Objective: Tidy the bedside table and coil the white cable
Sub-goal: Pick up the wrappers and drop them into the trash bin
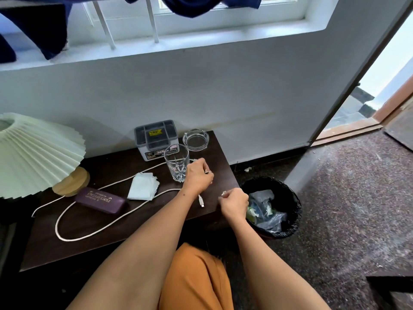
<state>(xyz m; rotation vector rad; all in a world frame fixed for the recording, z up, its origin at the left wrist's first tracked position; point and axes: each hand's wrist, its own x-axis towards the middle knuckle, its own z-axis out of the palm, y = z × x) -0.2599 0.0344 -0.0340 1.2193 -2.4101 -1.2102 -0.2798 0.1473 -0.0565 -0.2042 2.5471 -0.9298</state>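
Head view, looking down on a dark wooden bedside table (93, 247) below a window sill. White cable (93, 231) lying loose, uncoiled, in a long loop across the tabletop, one run passing behind the folded white tissue (143, 186) toward the tall glass (176, 162), one connector end (201, 201) resting on the wood just below the left wrist. Left hand (197, 175) just right of the glass, fingers curled downward near the tabletop; cannot tell whether gripping the cable. Right hand (234, 203) at the table's right front corner, fingers pinched on a small pale scrap (223, 193). Black lined waste bin (271, 206) on the floor just beside that corner, holding crumpled plastic. Further left: maroon spectacle case (100, 200) lying over the cable, pleated lamp (33, 153) on a wooden base. At the back by the wall: grey-lidded box (156, 138), glass ashtray (196, 139).
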